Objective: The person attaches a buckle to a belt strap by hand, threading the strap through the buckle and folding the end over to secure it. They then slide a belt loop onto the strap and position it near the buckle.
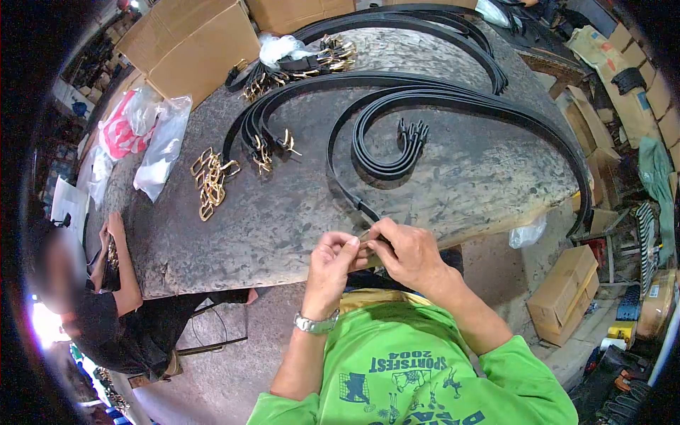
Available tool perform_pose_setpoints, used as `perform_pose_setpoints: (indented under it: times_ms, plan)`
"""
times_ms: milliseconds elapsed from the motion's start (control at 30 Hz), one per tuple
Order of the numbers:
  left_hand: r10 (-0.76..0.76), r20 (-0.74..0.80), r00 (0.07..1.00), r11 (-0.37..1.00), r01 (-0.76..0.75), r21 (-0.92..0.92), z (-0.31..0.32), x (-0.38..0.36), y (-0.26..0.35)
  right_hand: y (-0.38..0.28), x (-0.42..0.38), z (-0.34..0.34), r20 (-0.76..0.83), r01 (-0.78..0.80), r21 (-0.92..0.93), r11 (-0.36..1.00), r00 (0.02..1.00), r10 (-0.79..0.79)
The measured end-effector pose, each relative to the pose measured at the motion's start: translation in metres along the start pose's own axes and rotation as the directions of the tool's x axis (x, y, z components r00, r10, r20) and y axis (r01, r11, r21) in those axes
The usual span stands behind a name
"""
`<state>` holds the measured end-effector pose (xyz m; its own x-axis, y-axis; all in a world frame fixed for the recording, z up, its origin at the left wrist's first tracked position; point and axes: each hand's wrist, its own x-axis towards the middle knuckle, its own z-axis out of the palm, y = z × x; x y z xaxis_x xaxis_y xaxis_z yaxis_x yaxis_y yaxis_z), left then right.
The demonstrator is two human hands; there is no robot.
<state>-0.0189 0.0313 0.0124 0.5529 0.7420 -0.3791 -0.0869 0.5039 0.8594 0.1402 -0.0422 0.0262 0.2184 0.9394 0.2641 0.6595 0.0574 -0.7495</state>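
Observation:
At the table's front edge, my left hand (333, 265) and my right hand (407, 255) meet, fingers pinched around the end of a black strap (347, 195). A small metal piece seems to show between the fingertips, too small to make out. From my hands the strap runs up into a coil of black straps (386, 170) on the dark table (283, 205). Loose gold buckles (211, 184) lie in a pile at the left. More gold buckles (263, 152) are on the ends of the long straps beside them.
Another strap bundle with buckles (304, 64) lies at the back near a cardboard box (188, 49). Plastic bags (159, 152) rest on the left. A co-worker in black (127, 326) sits at the left edge. Cardboard boxes (563, 294) stand on the floor at right.

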Motion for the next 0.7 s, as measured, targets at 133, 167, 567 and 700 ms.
perform_pose_setpoints:
  times_ms: [133, 167, 567, 700]
  plan:
    - [0.203, -0.085, 0.976, 0.972, -0.19, 0.134, 0.002, 0.009, -0.013, 0.001, -0.004, 0.002, -0.003, 0.027, -0.041, 0.999, 1.0, -0.028]
    - [0.2, -0.085, 0.976, 0.973, -0.187, 0.134, 0.002, 0.009, -0.013, 0.001, -0.005, 0.002, -0.011, 0.034, -0.048, 0.998, 0.999, -0.034]
    - [0.521, 0.097, 0.848, 0.593, -0.442, 0.673, 0.005, 0.008, 0.004, 0.01, -0.001, 0.0, -0.052, -0.031, 0.011, 0.999, 0.998, 0.031]
    - [0.589, 0.112, 0.8, 0.405, -0.412, 0.816, -0.003, 0.014, -0.003, 0.01, 0.001, 0.002, -0.069, -0.028, -0.042, 0.999, 0.997, 0.025]
